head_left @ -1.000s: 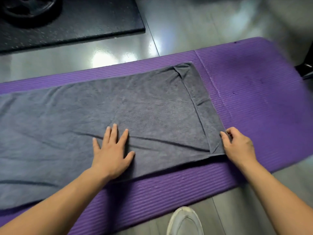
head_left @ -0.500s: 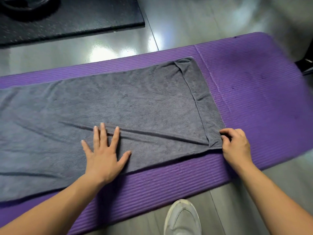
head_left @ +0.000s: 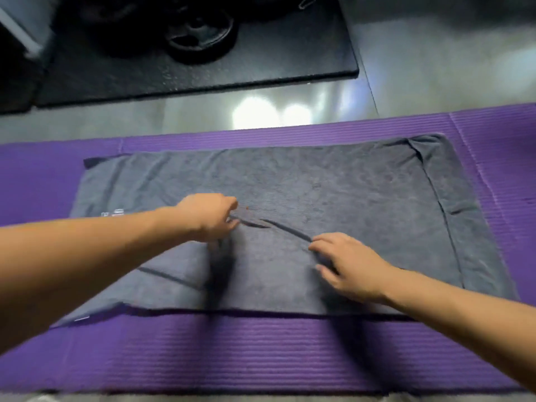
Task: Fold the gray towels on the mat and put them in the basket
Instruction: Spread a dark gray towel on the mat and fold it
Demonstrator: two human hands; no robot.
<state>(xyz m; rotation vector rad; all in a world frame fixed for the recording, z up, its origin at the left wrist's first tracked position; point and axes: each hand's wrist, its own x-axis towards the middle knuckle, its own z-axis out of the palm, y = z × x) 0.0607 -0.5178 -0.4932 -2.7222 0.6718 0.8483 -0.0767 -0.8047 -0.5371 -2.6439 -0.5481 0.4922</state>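
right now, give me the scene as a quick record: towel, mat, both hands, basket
towel: gray, spread on the mat, right end turned over, crease mid-cloth
mat: purple, on the floor
left hand: fingers curled, seems to pinch the crease's left end
right hand: fingers relaxed, touching the towel by the crease's right end
basket: not in view
behind: black mat with a weight plate

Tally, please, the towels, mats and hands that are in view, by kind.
towel: 1
mats: 2 (purple mat, black mat)
hands: 2 (left hand, right hand)
total: 5
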